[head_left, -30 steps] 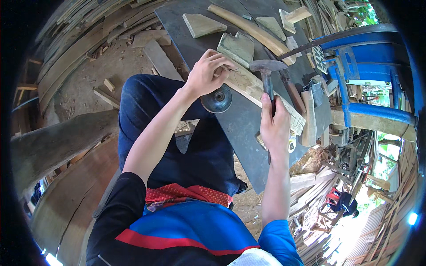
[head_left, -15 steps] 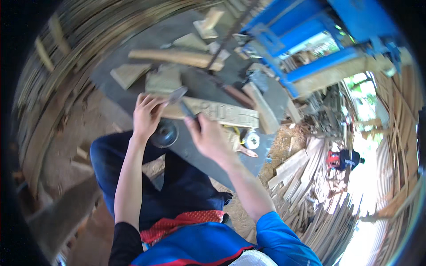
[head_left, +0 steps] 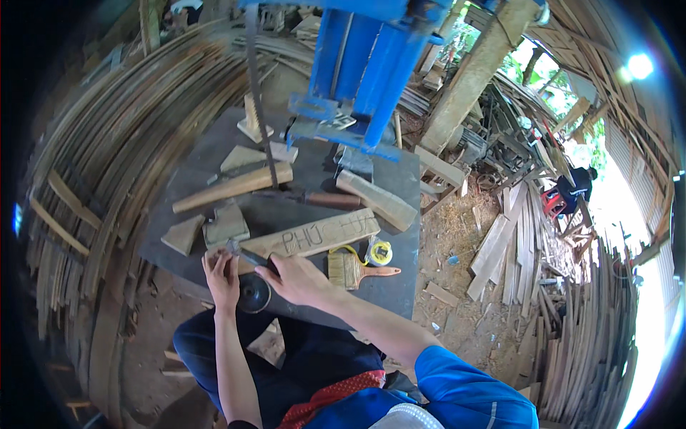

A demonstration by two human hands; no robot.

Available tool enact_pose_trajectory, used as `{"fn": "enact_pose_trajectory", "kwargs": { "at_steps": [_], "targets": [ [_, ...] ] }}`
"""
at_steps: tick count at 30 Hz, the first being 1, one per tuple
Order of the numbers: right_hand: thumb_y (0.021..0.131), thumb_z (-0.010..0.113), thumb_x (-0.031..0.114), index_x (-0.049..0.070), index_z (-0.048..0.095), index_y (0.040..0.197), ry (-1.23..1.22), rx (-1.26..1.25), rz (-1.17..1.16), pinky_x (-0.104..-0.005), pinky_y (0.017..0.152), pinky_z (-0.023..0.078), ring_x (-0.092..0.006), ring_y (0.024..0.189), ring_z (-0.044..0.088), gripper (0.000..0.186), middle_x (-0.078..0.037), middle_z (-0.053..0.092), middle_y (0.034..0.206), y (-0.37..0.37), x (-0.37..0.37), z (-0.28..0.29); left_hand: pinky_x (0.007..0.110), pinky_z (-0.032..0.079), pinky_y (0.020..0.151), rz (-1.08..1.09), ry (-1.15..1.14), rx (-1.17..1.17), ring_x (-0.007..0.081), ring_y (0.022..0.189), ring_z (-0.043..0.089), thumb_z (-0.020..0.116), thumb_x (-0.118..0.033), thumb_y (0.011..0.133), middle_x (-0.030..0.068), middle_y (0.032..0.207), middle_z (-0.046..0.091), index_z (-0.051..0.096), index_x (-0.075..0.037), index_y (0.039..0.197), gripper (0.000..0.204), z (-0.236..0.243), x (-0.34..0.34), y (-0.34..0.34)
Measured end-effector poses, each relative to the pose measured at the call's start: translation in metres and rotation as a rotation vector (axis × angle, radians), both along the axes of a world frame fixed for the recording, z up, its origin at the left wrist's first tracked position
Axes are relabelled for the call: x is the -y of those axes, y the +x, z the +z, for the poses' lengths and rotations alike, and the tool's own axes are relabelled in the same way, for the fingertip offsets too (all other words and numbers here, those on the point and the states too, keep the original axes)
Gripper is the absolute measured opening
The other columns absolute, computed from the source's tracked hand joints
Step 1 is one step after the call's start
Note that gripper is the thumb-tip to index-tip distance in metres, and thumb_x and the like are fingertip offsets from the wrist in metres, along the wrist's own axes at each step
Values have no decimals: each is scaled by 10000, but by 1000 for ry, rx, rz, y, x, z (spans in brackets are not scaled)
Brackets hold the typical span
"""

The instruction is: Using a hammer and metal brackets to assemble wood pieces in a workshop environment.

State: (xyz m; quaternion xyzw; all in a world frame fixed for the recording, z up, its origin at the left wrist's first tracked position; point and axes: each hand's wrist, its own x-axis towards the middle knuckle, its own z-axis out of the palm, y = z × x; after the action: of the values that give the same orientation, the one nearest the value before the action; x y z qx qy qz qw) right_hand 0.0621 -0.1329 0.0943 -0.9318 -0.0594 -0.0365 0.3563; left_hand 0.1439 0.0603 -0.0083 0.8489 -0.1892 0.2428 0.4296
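Observation:
My left hand (head_left: 223, 277) has its fingers pinched on a small grey flat piece (head_left: 233, 246), too blurred to name. My right hand (head_left: 300, 279) grips a slim dark tool (head_left: 253, 258) whose grey end points left, close to the grey piece; whether they touch I cannot tell. Behind both hands lies a pale wooden block (head_left: 343, 230) with large letters marked on its face, its left end partly hidden. A wide paintbrush (head_left: 349, 272) and a white-and-yellow tape measure (head_left: 380, 252) lie right of my right hand. A round black disc-like part (head_left: 254, 294) is just below my hands.
A dark worktable (head_left: 401, 279) carries several wood offcuts (head_left: 183, 234) and a long wooden piece (head_left: 236, 189). A narrow saw blade (head_left: 263, 107) runs down to it beside a blue machine frame (head_left: 350, 57). Stacked planks (head_left: 93, 186) curve along the left; a person (head_left: 575, 187) sits far right.
My view has turned, so the table appears rotated and the saw blade and machine stand more upright. Both hands keep their holds and stay close together at the block's left end.

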Motion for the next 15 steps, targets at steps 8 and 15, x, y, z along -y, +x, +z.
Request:
{"fn": "enact_pose_trajectory", "kwargs": {
  "at_steps": [8, 15],
  "targets": [
    [1035, 504, 476, -11, 584, 921, -41, 90, 63, -550, 672, 515, -471, 739, 659, 506, -260, 653, 742, 15, 6, 17, 448, 449, 999, -44, 66, 49, 372, 1075, 582, 696, -73, 900, 134, 1038, 682, 689, -21, 955, 75, 11, -2, -2],
    [1031, 498, 502, -9, 588, 982, -4, 135, 84, -550, 727, 524, -459, 796, 667, 521, -263, 659, 767, 23, 27, 31, 433, 456, 983, -100, 156, 54, 345, 1064, 589, 687, -73, 900, 120, 1049, 703, 689, -30, 981, 92, 29, -2, -2]
  ]
}}
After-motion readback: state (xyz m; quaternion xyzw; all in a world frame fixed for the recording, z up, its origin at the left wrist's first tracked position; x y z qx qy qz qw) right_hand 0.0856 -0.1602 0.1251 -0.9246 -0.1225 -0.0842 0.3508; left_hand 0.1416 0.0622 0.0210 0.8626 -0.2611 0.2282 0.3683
